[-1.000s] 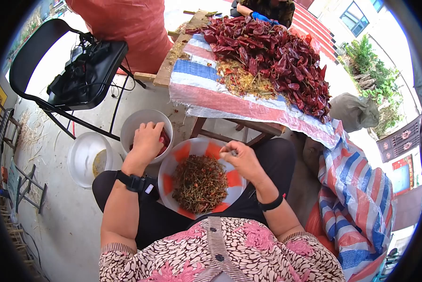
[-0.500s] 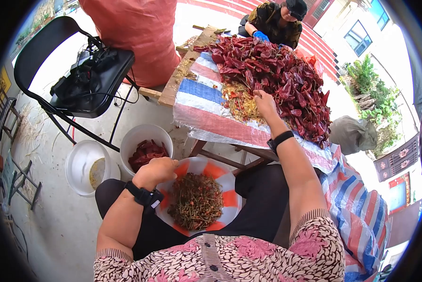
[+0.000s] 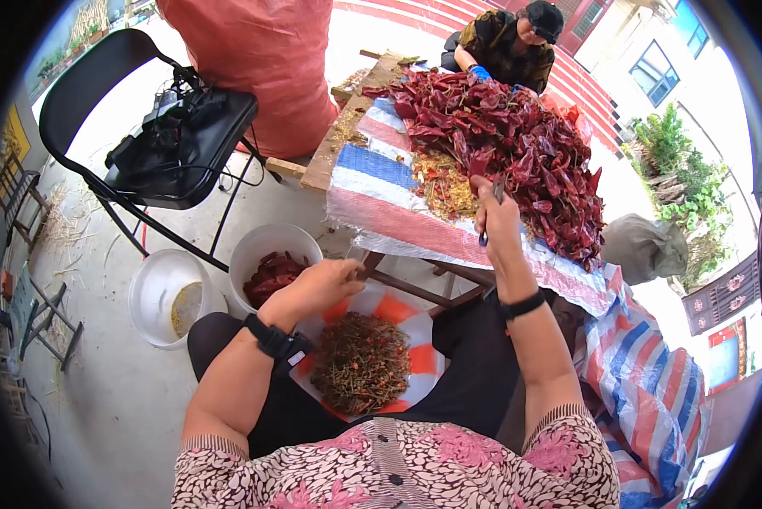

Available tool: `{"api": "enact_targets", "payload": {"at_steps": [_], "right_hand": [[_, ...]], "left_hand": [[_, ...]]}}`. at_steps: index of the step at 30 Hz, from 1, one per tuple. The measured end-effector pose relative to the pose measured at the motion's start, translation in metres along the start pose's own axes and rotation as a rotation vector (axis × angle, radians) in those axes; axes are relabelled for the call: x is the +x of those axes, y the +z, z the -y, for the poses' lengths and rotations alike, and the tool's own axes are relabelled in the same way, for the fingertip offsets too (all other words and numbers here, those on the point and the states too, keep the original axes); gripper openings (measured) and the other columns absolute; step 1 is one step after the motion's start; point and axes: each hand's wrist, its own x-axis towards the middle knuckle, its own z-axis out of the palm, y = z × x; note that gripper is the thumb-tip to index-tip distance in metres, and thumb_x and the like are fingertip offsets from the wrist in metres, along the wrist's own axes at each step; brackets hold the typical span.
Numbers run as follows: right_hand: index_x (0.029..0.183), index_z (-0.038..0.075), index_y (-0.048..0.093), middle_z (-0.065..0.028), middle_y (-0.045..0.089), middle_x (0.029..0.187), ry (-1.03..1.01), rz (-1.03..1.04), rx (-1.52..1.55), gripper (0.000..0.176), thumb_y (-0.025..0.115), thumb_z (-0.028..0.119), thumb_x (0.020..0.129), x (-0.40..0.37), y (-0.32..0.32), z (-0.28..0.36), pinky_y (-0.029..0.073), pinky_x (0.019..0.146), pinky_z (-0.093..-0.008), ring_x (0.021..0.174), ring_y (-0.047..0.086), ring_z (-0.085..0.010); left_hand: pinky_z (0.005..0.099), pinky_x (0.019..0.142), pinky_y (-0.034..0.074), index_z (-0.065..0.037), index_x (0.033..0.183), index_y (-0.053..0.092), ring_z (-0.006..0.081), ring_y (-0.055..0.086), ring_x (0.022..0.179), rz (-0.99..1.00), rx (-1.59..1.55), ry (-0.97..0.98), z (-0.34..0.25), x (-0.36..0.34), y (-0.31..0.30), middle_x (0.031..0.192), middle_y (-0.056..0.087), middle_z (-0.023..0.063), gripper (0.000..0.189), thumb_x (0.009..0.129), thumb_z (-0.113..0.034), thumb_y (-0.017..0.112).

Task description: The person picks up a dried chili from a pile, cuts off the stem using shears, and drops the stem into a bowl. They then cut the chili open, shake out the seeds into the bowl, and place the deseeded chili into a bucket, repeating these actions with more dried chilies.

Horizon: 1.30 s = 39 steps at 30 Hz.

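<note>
My right hand is closed around what looks like a pair of scissors, partly hidden by the fingers, at the near edge of the dried red chili heap. Beside it, yellow seeds and chili bits lie on the striped woven sheet. My left hand has its fingers pinched together above the far rim of a bowl; what they hold, if anything, I cannot make out. That orange-and-white bowl rests between my legs and contains cut stems and scraps.
Left of the bowl stand a white bucket with red chilies and another white bucket with some seeds. A black folding chair carries cables and devices. Behind it is a large red sack. Across the table a person wears blue gloves.
My left hand has moved right and slightly up, over the bowl's far edge. My right hand has turned upright and drawn a little nearer, showing the tool in it. The whole view has shifted slightly.
</note>
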Motion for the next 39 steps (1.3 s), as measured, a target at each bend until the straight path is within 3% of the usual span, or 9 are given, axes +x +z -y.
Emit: {"api": "enact_targets", "payload": {"at_steps": [6,8,15,20,24,27,32,35,39], "right_hand": [[0.115,0.005,0.062,0.0043,0.050,0.062,0.246,0.299,0.104,0.029,0.055,0.026,0.096,-0.155,0.034,-0.012,0.032,0.042,-0.0188,0.046,0.039,-0.0024],[0.115,0.005,0.060,0.0042,0.056,0.080,0.228,0.268,0.107,0.027,0.054,0.024,0.097,-0.186,0.044,-0.019,0.032,0.045,-0.0180,0.050,0.040,-0.0019],[0.112,0.005,0.060,0.0021,0.057,0.081,0.171,0.350,0.199,0.022,0.053,0.019,0.097,-0.228,0.033,-0.035,0.033,0.045,-0.0199,0.050,0.040,-0.0020],[0.109,0.001,0.060,-0.0039,0.060,0.094,-0.238,0.264,-0.109,0.022,0.058,0.016,0.093,-0.241,0.028,-0.041,0.044,0.076,-0.0245,0.085,0.055,-0.0114],[0.103,0.002,0.063,-0.0037,0.061,0.095,-0.105,0.097,0.216,0.018,0.064,0.013,0.089,-0.245,0.025,-0.034,0.044,0.075,-0.0250,0.085,0.054,-0.0113],[0.106,0.001,0.062,-0.0027,0.061,0.094,-0.139,0.217,0.181,0.021,0.065,0.013,0.088,-0.245,0.020,-0.048,0.044,0.074,-0.0246,0.085,0.054,-0.0096],[0.095,0.002,0.066,-0.0015,0.059,0.088,0.121,0.162,0.379,0.012,0.067,0.009,0.086,-0.253,0.033,-0.043,0.046,0.071,-0.0220,0.077,0.057,-0.0076],[0.095,0.002,0.066,-0.0019,0.059,0.088,0.043,0.256,0.184,0.011,0.067,0.009,0.086,-0.248,0.032,-0.068,0.047,0.071,-0.0239,0.079,0.057,-0.0075],[0.095,0.007,0.065,-0.0042,0.059,0.092,-0.403,0.273,-0.250,0.017,0.070,0.006,0.078,-0.248,0.033,-0.061,0.050,0.068,-0.0288,0.078,0.063,-0.0174]], "left_hand": [[0.0303,0.098,0.041,0.000,0.140,0.035,0.0182,0.049,0.117,-0.070,-0.708,0.103,-0.031,-0.007,0.013,0.127,0.052,0.0117,0.058,0.095,-0.029,0.057],[0.0276,0.095,0.043,0.002,0.136,0.041,0.0163,0.053,0.113,-0.073,-0.837,0.143,-0.035,-0.006,0.030,0.123,0.055,0.0098,0.050,0.096,-0.025,0.056],[0.0238,0.088,0.046,0.000,0.125,0.052,0.0112,0.059,0.101,-0.058,-0.932,0.051,-0.078,-0.032,0.064,0.111,0.061,0.0054,0.033,0.097,-0.018,0.054],[0.0228,0.083,0.048,-0.001,0.124,0.053,0.0091,0.060,0.093,-0.357,-1.037,0.069,-0.093,-0.049,0.096,0.104,0.064,0.0050,0.031,0.096,-0.015,0.054],[0.0188,0.065,0.046,-0.003,0.120,0.055,0.0058,0.057,0.077,-0.367,-1.115,-0.036,-0.092,-0.066,0.112,0.093,0.063,0.0019,0.027,0.098,-0.017,0.052],[0.0183,0.061,0.042,-0.004,0.119,0.055,0.0053,0.053,0.072,-0.371,-1.161,-0.037,-0.085,-0.076,0.126,0.090,0.061,0.0002,0.025,0.098,-0.017,0.050],[0.0199,0.064,0.041,-0.008,0.115,0.055,0.0059,0.051,0.075,-0.290,-1.416,-0.009,-0.065,-0.088,0.142,0.091,0.057,-0.0036,0.020,0.098,-0.019,0.050],[0.0224,0.065,0.039,-0.009,0.113,0.055,0.0075,0.050,0.077,-0.255,-1.486,-0.050,-0.054,-0.090,0.145,0.093,0.055,-0.0017,0.019,0.098,-0.020,0.051],[0.0209,0.063,0.037,-0.012,0.105,0.058,0.0051,0.049,0.074,-0.170,-1.507,-0.089,-0.039,-0.088,0.146,0.088,0.056,-0.0047,0.016,0.097,-0.025,0.052]]}}
